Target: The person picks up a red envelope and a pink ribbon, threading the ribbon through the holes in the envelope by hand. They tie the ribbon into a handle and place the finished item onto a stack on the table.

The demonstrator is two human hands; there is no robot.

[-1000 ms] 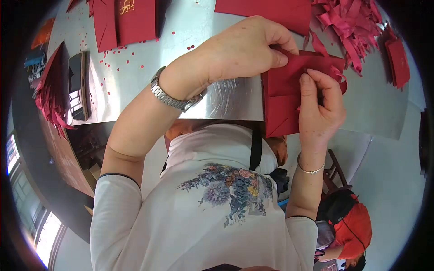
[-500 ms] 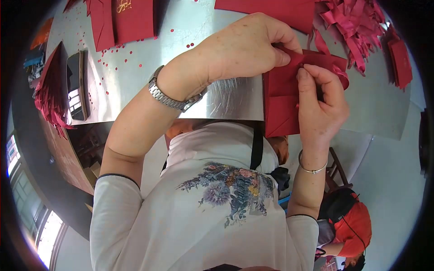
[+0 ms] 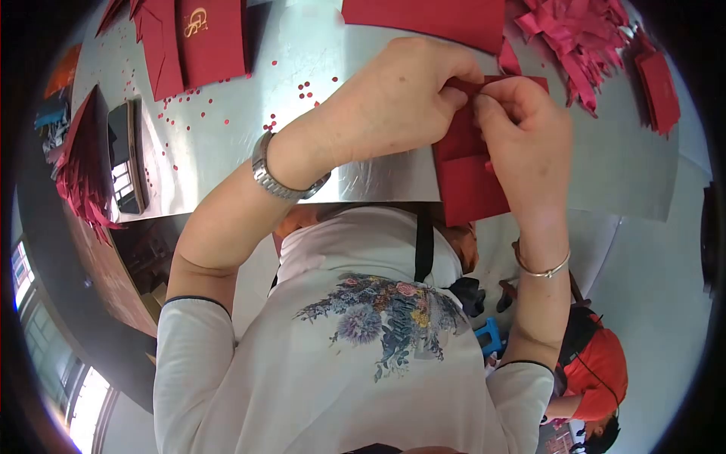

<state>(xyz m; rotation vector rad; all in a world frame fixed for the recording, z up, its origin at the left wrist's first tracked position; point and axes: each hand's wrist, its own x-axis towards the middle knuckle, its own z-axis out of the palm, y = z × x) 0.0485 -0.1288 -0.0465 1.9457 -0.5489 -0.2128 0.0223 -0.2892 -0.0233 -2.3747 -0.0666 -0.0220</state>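
Note:
A red paper bag (image 3: 473,185) lies at the table's front edge, its folded bottom towards my body. My left hand (image 3: 404,98), with a metal watch at the wrist, pinches the bag's upper part between thumb and fingers. Close beside it, my right hand (image 3: 533,144) has thumb and index finger pressed together at the same part of the bag. Whatever small piece the right fingertips hold is hidden. The bag's top edge shows behind the right knuckles.
Red bags (image 3: 212,45) lie at the back left, near scattered red dots and a phone (image 3: 125,155). Another red bag (image 3: 431,23) is at the back. Red ribbons (image 3: 578,45) and a red stack (image 3: 656,91) lie right. A person in red (image 3: 601,371) is at lower right.
Both hands have come closer together at the bag. My right hand has turned and moved up over it, and the ribbon loop seen at the bag's right is no longer visible.

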